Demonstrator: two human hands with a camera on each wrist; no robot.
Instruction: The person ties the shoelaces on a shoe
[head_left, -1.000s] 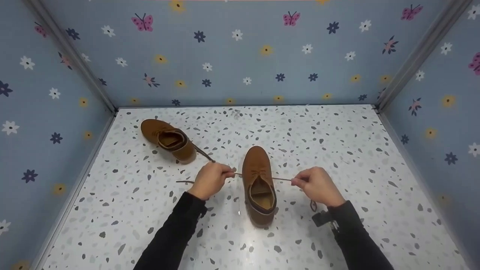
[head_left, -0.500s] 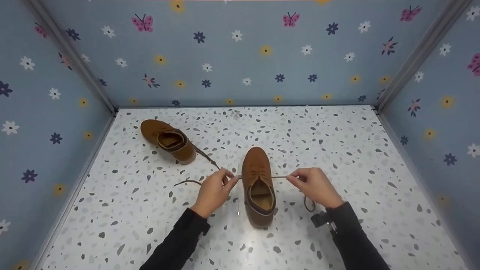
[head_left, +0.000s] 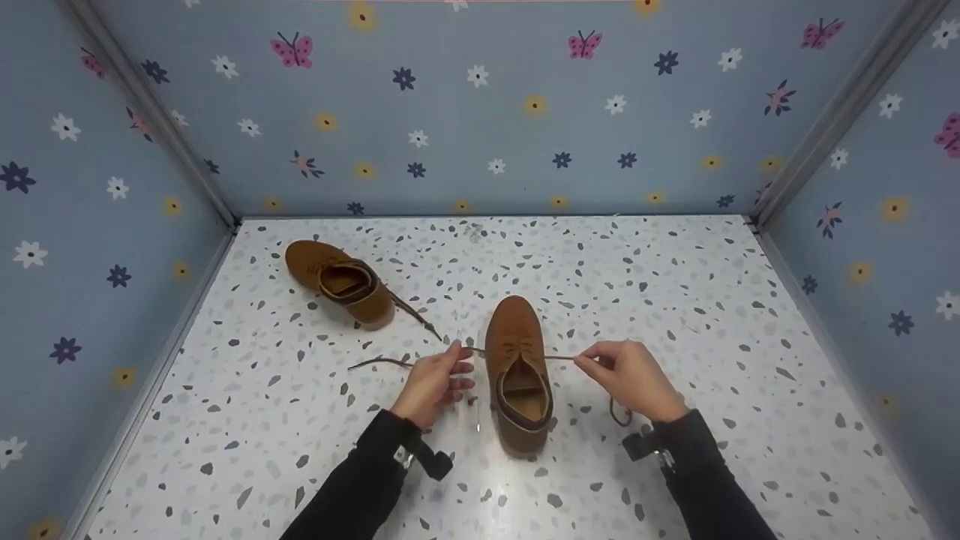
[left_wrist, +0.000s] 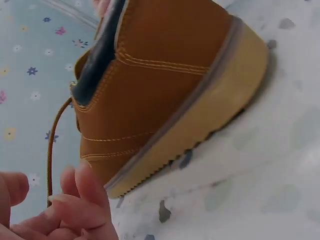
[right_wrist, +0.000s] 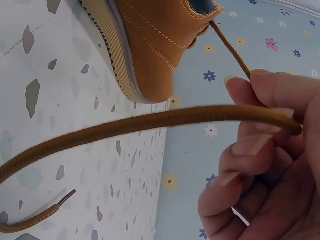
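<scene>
A brown lace-up shoe [head_left: 514, 326] stands on the speckled surface between the hands, toe pointing away. My right hand [head_left: 634, 379] pinches its right shoelace [head_left: 561, 358] between thumb and index finger, drawn out sideways. In the right wrist view, that shoelace [right_wrist: 125, 124] also loops through the palm, its tipped end hanging free. Left of the shoe, my left hand [head_left: 435, 384] has its thumb apart from loosely bent fingers. The left shoelace [left_wrist: 50, 150] runs down behind those fingers in the left wrist view; its tail [head_left: 379, 361] lies beyond the hand.
Another brown shoe [head_left: 341, 281] lies at the back left, toe to the upper left, with its lace [head_left: 414, 312] trailing towards my left hand. Blue flower-patterned panels [head_left: 495, 112] enclose the white speckled surface [head_left: 675, 285] at the back and sides.
My left hand has let go of its pinch on the left shoelace, its thumb and fingers parting as the wrist turned. My right hand keeps its pinch, having shifted slightly towards the shoe.
</scene>
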